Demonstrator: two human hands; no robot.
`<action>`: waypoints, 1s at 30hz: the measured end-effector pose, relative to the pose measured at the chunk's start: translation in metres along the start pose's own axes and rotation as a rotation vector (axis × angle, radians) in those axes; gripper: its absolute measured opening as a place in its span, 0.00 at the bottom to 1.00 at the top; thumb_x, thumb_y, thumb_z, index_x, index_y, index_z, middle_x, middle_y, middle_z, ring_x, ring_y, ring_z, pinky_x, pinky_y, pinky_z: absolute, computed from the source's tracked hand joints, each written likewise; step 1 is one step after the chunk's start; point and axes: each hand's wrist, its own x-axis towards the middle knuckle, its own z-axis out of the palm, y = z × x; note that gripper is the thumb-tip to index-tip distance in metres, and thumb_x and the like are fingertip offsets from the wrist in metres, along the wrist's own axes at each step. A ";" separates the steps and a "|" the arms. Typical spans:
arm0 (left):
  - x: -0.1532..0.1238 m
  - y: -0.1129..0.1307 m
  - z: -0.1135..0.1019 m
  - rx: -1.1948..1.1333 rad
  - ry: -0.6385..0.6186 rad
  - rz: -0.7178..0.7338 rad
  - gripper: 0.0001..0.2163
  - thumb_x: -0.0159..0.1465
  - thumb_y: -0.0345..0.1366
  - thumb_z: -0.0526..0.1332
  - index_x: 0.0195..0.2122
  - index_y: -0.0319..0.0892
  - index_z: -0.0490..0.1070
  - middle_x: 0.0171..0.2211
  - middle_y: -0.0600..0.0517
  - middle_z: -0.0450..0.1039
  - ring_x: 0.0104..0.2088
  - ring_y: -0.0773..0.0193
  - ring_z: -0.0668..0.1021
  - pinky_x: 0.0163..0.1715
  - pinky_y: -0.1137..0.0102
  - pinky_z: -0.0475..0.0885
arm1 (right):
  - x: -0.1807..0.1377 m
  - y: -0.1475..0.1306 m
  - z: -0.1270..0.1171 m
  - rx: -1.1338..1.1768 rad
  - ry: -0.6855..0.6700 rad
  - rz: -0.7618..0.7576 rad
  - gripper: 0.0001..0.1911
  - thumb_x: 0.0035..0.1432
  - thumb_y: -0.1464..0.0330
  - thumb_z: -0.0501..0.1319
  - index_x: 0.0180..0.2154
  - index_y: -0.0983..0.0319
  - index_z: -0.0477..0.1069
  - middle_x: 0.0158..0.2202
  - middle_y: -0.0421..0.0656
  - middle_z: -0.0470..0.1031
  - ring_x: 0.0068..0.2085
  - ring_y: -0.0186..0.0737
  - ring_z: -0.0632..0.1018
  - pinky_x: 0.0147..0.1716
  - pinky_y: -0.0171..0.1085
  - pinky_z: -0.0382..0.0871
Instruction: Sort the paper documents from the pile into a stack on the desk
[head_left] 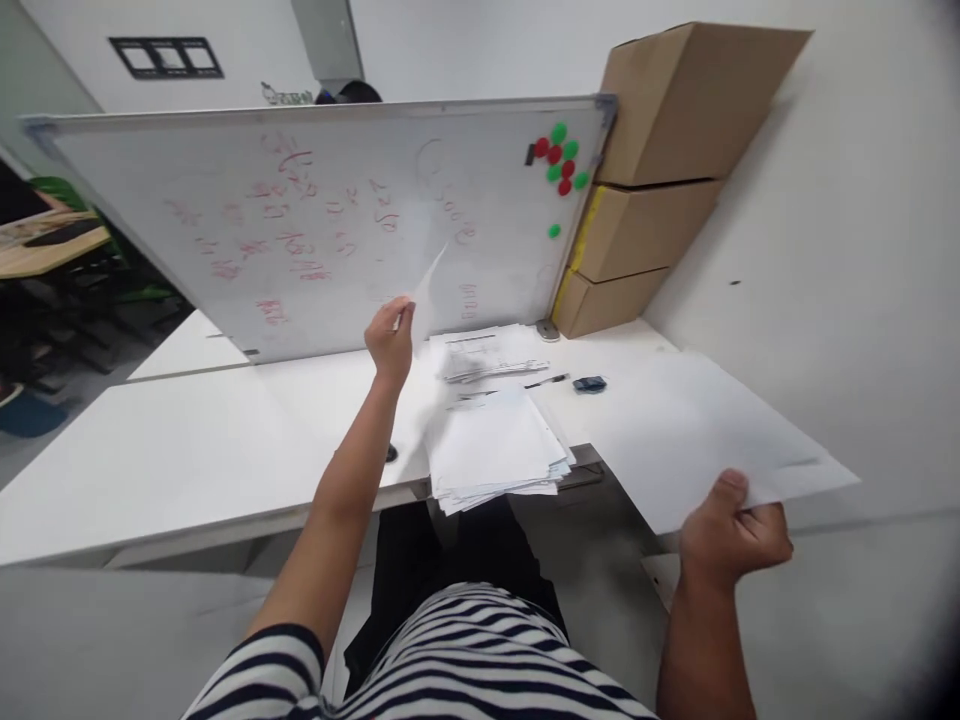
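Note:
My left hand (391, 335) pinches the edge of a thin sheet of paper (430, 282), seen nearly edge-on in front of the whiteboard. On the right, my right hand (731, 530) grips white paper (697, 430) by its near edge, thumb on top; whether it is one sheet or several I cannot tell. Between the hands, a loose stack of paper (495, 445) lies at the table's front edge, its sheets unevenly fanned. Behind it sits a second pile of printed sheets (487, 352).
A whiteboard (337, 260) with red writing and red and green magnets (555, 155) stands along the back of the white table (187, 440). Cardboard boxes (652, 150) are stacked at its right end. A pen (547, 381) and a small dark packet (589, 384) lie near the piles.

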 end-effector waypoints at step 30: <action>-0.192 0.098 -0.080 -0.826 -0.482 -1.196 0.23 0.57 0.45 0.66 0.50 0.35 0.72 0.46 0.40 0.76 0.45 0.52 0.78 0.48 0.58 0.71 | -0.140 -0.092 0.009 0.451 -0.835 -0.705 0.28 0.61 0.56 0.59 0.61 0.50 0.60 0.69 0.45 0.49 0.68 0.60 0.50 0.61 0.67 0.42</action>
